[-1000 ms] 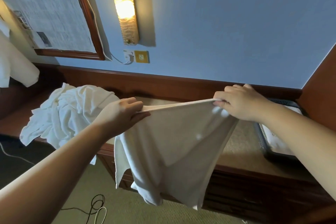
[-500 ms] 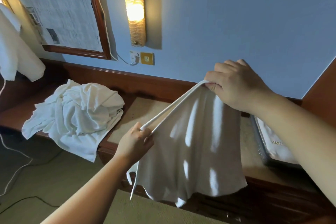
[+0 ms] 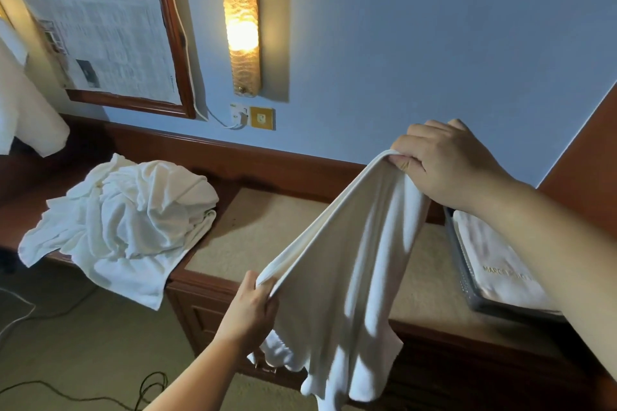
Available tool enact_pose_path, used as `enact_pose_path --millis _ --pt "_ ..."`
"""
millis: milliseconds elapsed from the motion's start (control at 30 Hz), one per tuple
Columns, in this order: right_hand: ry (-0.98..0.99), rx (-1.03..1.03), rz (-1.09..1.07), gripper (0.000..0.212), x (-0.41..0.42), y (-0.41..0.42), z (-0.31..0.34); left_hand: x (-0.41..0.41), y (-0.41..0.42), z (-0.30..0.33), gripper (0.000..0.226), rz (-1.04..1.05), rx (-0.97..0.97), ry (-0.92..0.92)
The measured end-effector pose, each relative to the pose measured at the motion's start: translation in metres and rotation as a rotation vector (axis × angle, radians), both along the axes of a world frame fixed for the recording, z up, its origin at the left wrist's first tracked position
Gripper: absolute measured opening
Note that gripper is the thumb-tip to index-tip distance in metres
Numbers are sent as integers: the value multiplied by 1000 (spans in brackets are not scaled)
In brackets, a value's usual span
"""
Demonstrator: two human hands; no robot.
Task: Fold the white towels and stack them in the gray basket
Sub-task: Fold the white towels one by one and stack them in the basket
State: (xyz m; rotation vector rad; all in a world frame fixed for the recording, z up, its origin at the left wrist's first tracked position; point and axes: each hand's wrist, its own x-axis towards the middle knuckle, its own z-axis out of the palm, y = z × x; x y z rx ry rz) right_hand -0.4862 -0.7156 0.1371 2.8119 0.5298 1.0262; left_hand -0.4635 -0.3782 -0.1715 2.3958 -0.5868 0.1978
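Note:
A white towel (image 3: 344, 277) hangs in the air over the wooden counter (image 3: 267, 237), stretched along its top edge between my hands. My left hand (image 3: 248, 314) grips the lower near corner. My right hand (image 3: 444, 163) grips the higher far corner. A crumpled pile of white towels (image 3: 127, 223) lies on the counter's left end and droops over its front edge. The gray basket (image 3: 467, 280) sits at the right, partly behind my right forearm, with a folded white towel (image 3: 494, 264) inside.
The counter runs along a blue wall with a lit wall lamp (image 3: 242, 20), a socket (image 3: 250, 117) and a framed mirror (image 3: 100, 27). White cloth (image 3: 23, 110) hangs at the far left. Cables (image 3: 100, 394) lie on the carpet below.
The towel's top edge has tilted from level to slanted. My left hand dropped low and toward me, while my right hand rose and moved further from me.

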Motion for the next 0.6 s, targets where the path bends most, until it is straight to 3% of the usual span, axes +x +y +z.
enact_pose_path --millis 200,400,600 --pt "58 59 -62 31 -3 -13 -12 -12 13 1 26 -75 -98 -313" --pt "93 71 -95 31 0 -19 -20 -7 22 9 24 -48 -61 -453" --pt "61 -18 -66 33 7 -18 -25 -4 22 14 16 183 -217 -347"
